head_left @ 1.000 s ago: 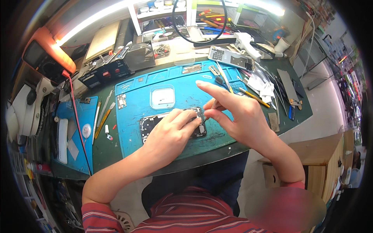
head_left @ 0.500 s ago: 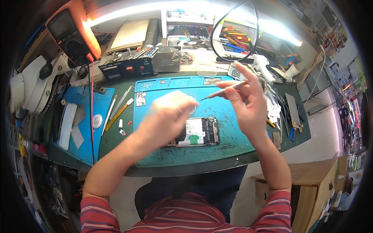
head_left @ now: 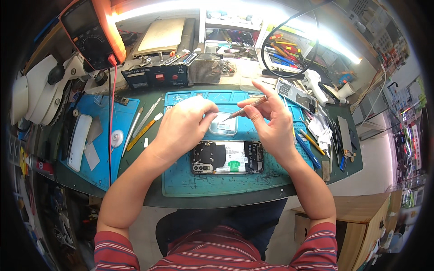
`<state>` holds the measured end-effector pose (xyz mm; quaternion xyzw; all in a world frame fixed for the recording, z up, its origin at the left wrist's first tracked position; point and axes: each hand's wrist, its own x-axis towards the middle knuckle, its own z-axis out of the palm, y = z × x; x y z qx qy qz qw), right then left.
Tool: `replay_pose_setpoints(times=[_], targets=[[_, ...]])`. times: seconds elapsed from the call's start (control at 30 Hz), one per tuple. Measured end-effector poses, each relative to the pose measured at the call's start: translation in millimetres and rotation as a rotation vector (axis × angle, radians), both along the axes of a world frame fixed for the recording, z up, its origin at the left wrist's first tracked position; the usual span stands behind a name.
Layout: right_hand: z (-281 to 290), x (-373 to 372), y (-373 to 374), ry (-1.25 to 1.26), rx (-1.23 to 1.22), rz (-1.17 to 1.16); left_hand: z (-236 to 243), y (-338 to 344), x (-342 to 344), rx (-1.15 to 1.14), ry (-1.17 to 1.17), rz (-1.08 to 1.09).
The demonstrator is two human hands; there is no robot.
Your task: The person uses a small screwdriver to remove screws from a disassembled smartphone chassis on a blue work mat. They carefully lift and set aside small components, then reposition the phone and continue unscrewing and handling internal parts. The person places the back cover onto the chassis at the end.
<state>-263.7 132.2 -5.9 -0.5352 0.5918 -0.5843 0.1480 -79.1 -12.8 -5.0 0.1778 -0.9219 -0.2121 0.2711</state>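
Note:
My right hand grips a slim screwdriver, its index finger raised, the tip pointing left and down over a small clear plastic box. Close to that tip, on the left, is my left hand, thumb and fingers pinched together; whatever lies between them is hidden. Below both hands an opened phone lies crosswise on the blue work mat. Its camera module is at the left end, and a white-labelled battery with a green patch sits in the middle.
An orange multimeter stands back left, its red lead crossing a second blue mat. Knives and tweezers lie left of the work mat. Pens, white paper and a calculator-like device are at right.
My left hand has drawn back left from over the phone, so its camera end and the plastic box show. My right hand has brought the screwdriver left, its tip lower. The view shifted slightly.

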Motion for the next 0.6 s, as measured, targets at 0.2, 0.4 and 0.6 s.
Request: replay_pose_setpoints(times=[0.2,0.4,0.6], targets=[[2.8,1.4,1.2,-0.015,-0.022,-0.01,-7.2,4.2,-1.9,0.152,-0.001,-0.11],[8.6,1.1,5.2,0.031,0.011,-0.014,-15.5,4.6,-9.7,0.13,0.042,-0.101],[9.4,-2.9,5.8,0.07,-0.016,-0.092,-22.3,3.1,-15.5,0.16,0.094,-0.061]])
